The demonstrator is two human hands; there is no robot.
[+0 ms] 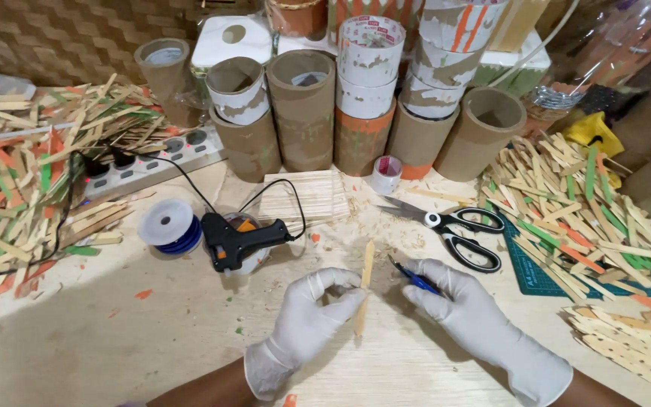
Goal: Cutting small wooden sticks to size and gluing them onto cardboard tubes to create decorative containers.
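At lower centre of the frame, my gloved left hand pinches a flat pale wooden stick, its middle hidden, long axis near-vertical above the tabletop. My right hand grips a half-hidden small blue-handled cutter.

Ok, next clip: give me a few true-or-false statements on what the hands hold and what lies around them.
1. The left hand holds a thin wooden stick. True.
2. The right hand holds the scissors. False: it holds a small blue-handled tool; the scissors lie on the table beyond it.
3. Both hands wear white gloves. True.
4. The black glue gun lies right of the scissors. False: it lies to their left, beside a blue spool.
5. Cardboard tubes stand at the back. True.
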